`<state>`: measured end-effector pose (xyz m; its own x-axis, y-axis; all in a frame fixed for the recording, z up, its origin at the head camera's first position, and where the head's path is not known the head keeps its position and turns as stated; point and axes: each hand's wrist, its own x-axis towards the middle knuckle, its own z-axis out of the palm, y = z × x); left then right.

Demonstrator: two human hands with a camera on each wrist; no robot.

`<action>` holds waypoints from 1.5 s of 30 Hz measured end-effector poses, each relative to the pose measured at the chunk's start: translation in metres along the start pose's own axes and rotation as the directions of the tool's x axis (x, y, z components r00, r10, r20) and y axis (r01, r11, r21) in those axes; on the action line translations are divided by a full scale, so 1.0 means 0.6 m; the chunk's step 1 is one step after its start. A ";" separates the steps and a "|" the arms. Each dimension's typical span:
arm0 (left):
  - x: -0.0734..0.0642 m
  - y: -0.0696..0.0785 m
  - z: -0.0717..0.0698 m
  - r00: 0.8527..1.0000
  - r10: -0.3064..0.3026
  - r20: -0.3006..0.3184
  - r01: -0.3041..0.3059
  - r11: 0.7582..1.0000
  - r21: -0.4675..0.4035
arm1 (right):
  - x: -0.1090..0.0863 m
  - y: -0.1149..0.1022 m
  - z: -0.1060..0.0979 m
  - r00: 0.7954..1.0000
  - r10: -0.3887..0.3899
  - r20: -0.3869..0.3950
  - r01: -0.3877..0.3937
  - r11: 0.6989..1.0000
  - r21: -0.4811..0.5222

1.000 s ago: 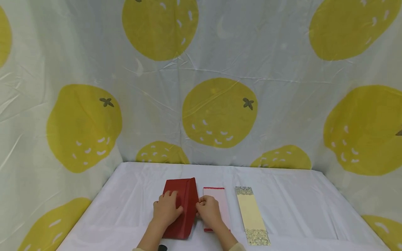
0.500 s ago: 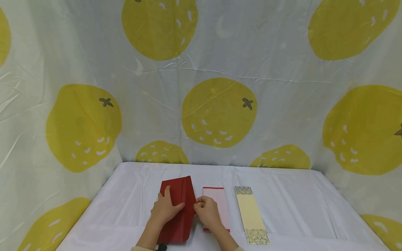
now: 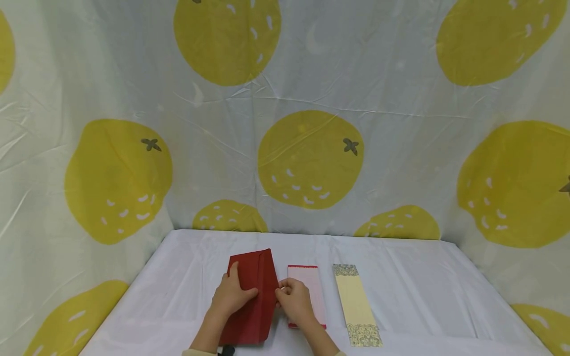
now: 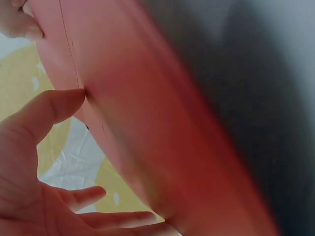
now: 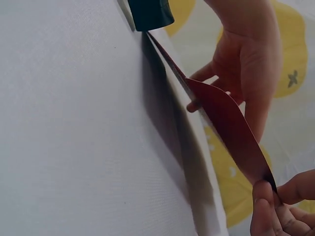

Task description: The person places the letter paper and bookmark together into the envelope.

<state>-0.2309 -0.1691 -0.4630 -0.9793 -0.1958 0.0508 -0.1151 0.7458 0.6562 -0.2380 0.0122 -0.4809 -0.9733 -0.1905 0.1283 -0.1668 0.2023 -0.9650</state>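
Observation:
A red paper envelope (image 3: 245,324), its long flap (image 3: 269,296) on the right side, is raised at a tilt over the table. My left hand (image 3: 230,294) grips it from the left, thumb on the front; in the right wrist view, fingers of that left hand (image 5: 246,69) reach behind the paper. With thumb and forefinger, my right hand (image 3: 295,299) pinches the flap's outer edge. That pinch also shows on the flap (image 5: 231,125) in the right wrist view. Blur covers the nearest part of the envelope (image 4: 162,123) in the left wrist view.
Just right of my right hand lies a pink paper piece (image 3: 316,291) with red ends. Farther right is a cream paper strip (image 3: 356,299) with patterned ends. A small dark object (image 3: 227,350) sits by my left wrist. A lemon-print curtain (image 3: 311,158) encloses the white table (image 3: 418,296).
The envelope has shifted slightly left and towards me, tilting up more. My left fingers have moved from its front to its left edge. The right hand still pinches the flap.

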 end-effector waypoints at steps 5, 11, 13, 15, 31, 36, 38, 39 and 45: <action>-0.001 0.012 0.007 0.999 -0.007 -0.032 0.009 0.998 0.061 | -0.002 0.002 0.003 1.000 0.010 0.001 -0.010 1.000 0.006; 0.004 0.024 0.016 0.996 0.043 -0.073 -0.034 0.992 0.122 | -0.005 0.004 0.006 1.000 -0.006 -0.017 0.005 1.000 -0.012; 0.005 0.026 0.020 0.993 0.074 -0.090 -0.060 0.988 0.144 | -0.005 0.004 0.008 1.000 0.000 -0.026 -0.001 1.000 -0.023; 0.004 0.029 0.024 0.987 0.115 -0.112 -0.094 0.980 0.174 | -0.004 0.004 0.010 0.999 0.006 -0.038 -0.008 0.999 -0.034; -0.002 0.040 0.039 0.939 0.312 -0.148 -0.250 0.910 0.330 | -0.005 0.004 0.019 0.993 0.033 -0.114 -0.041 0.997 -0.063; -0.002 0.041 0.039 0.941 0.306 -0.146 -0.238 0.903 0.358 | -0.004 0.004 0.019 0.992 0.027 -0.121 -0.036 0.997 -0.071; -0.001 0.041 0.039 0.944 0.298 -0.141 -0.229 0.901 0.369 | -0.004 0.004 0.019 0.992 0.021 -0.124 -0.030 0.997 -0.073; -0.001 0.040 0.039 0.946 0.293 -0.138 -0.224 0.899 0.375 | -0.003 0.005 0.019 0.992 0.018 -0.125 -0.028 0.997 -0.074; -0.003 0.035 0.038 0.944 0.302 -0.133 -0.234 0.896 0.376 | -0.005 0.006 0.018 0.990 -0.001 -0.139 -0.009 0.998 -0.067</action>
<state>-0.2354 -0.1387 -0.4665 -0.9372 -0.0441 0.3460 0.0632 0.9541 0.2929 -0.2342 0.0032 -0.4872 -0.9856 -0.0551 0.1596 -0.1686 0.2676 -0.9487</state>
